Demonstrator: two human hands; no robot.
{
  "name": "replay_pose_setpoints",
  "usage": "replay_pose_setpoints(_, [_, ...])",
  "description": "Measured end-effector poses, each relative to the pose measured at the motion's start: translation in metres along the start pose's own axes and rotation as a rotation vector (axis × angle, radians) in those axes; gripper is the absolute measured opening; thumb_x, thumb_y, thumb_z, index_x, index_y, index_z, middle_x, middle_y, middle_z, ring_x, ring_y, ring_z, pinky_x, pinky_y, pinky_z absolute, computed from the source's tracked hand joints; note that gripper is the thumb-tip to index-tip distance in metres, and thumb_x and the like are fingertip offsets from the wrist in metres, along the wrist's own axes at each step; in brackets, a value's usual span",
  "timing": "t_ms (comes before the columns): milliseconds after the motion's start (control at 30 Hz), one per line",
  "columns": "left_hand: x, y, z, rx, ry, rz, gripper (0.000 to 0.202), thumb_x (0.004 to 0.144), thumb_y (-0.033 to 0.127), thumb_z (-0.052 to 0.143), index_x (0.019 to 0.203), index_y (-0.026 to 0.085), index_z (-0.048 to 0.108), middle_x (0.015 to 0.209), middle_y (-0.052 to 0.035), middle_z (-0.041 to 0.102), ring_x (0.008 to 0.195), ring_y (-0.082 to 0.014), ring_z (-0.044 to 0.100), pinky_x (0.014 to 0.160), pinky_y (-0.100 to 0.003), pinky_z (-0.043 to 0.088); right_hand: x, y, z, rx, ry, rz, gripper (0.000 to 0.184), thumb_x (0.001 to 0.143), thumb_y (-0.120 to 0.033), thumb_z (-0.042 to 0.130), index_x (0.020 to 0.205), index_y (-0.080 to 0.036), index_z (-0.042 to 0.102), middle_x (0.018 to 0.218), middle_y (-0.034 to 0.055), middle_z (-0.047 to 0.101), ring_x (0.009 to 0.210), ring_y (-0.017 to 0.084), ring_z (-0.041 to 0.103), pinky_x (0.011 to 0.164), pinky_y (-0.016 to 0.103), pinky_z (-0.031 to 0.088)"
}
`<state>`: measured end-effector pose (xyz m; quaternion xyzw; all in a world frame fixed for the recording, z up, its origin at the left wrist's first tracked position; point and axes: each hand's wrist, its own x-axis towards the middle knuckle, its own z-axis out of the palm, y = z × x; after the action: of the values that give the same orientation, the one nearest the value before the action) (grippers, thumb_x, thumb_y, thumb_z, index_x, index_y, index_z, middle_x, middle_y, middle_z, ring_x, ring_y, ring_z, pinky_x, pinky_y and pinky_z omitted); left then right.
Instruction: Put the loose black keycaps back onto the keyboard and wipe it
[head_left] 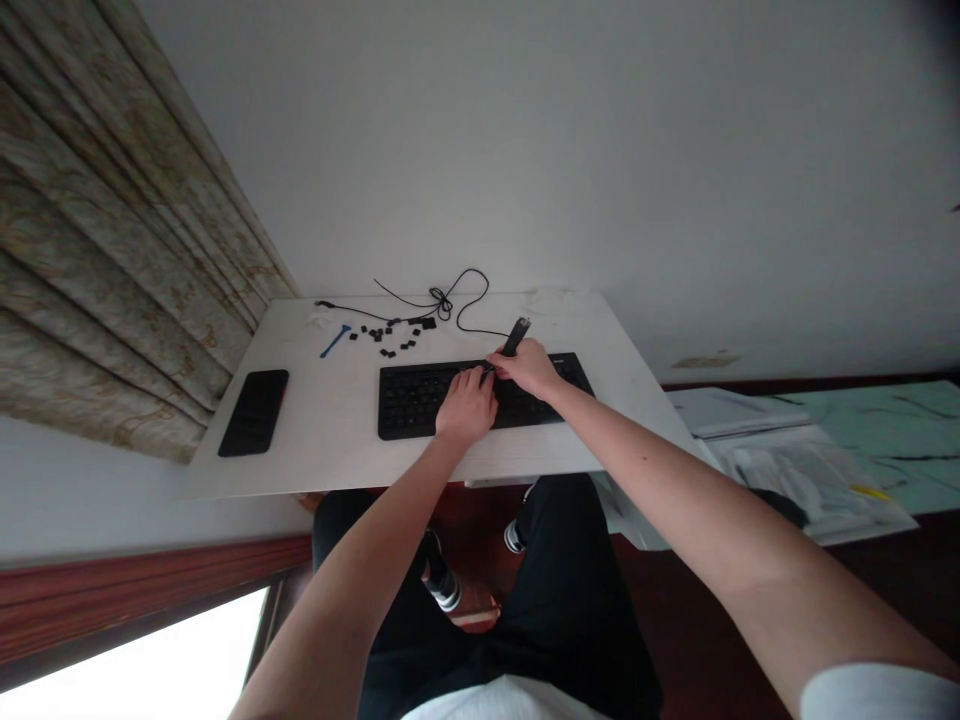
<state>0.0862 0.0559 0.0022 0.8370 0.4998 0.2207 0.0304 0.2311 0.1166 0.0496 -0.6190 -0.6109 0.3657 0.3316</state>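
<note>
A black keyboard (411,400) lies near the front of the white table, with many of its keys in place. My right hand (529,368) is closed round a black-handled tool (516,337), held tilted over the keyboard's top rows. Its thin dark tip points down and left to the keys; its exact kind is unclear. On the middle of the keyboard lies my left hand (466,405), palm down, fingers stretched towards the tool's tip. Loose black keycaps (376,335) are scattered behind the keyboard, beside a blue tool (335,341).
A black cable (442,303), looped in a knot, runs along the back of the white table (330,470). At the left lies a black phone (253,412). Curtains (135,220) hang on the left, and plastic-wrapped items (795,475) are at the right.
</note>
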Motion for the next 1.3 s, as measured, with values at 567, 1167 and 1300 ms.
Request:
replay_pose_setpoints(567, [0.004,-0.003,0.0,-0.057,0.018,-0.065,0.04,0.098,0.026,0.045,0.135,0.012,0.053,0.125,-0.0165,0.059,0.12,-0.0286,0.054,0.105,-0.044,0.043,-0.001,0.005,-0.041,0.167,0.246,0.085,0.037,0.085,-0.05,0.068,0.078,-0.014,0.067,0.064,0.0081,0.07,0.057,0.018,0.07,0.054,0.026,0.059])
replay_pose_setpoints(1167, [0.014,-0.007,-0.01,-0.387,0.082,-0.138,0.015,0.092,0.018,0.058,0.102,0.018,0.069,0.105,-0.008,0.07,0.104,-0.0224,0.064,0.099,-0.042,0.049,-0.028,0.104,-0.14,-0.803,0.186,0.52,0.062,0.086,-0.062,0.053,0.111,-0.009,0.071,0.106,0.027,0.071,0.103,0.037,0.068,0.078,0.045,0.053])
replay_pose_setpoints(1300, [0.013,0.0,-0.015,-0.64,0.184,-0.303,0.015,0.09,0.024,0.061,0.1,0.018,0.071,0.101,-0.0079,0.072,0.098,-0.0209,0.066,0.095,-0.039,0.051,-0.029,0.088,-0.143,-0.863,0.262,0.462,0.058,0.086,-0.059,0.058,0.109,-0.007,0.07,0.103,0.0279,0.07,0.102,0.037,0.067,0.08,0.046,0.052])
